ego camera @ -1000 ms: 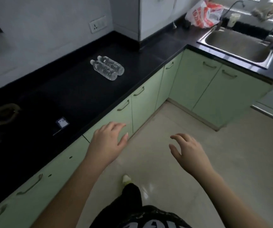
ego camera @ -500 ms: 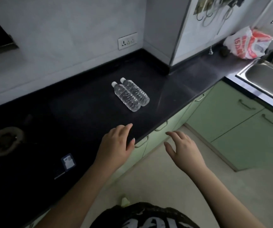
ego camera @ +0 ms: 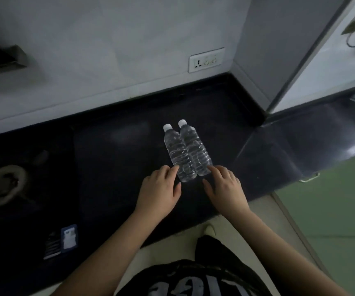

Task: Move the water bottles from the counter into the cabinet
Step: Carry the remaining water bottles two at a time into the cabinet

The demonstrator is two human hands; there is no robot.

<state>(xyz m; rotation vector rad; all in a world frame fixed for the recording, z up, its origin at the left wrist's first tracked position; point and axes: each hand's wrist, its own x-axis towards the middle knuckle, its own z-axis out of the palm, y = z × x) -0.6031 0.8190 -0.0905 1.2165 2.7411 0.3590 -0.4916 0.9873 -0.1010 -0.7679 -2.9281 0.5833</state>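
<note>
Two clear water bottles with white caps lie side by side on the black counter [ego camera: 112, 159], caps pointing toward the wall: the left bottle [ego camera: 177, 152] and the right bottle [ego camera: 194, 148]. My left hand [ego camera: 159, 189] is over the counter with fingers apart, its fingertips at the base of the left bottle. My right hand [ego camera: 225, 186] is spread the same way, fingertips at the base of the right bottle. Neither hand wraps a bottle. A green cabinet front [ego camera: 330, 201] with a metal handle [ego camera: 309, 178] shows under the counter at the right.
A gas burner [ego camera: 3, 184] sits at the counter's left. A small blue and white packet [ego camera: 69, 238] lies near the front edge. A wall socket [ego camera: 206, 59] is behind the bottles. A wall column [ego camera: 279, 50] juts in at the right rear.
I have come closer to the counter. Both hands moved forward from above the floor and counter edge to the bottle bases.
</note>
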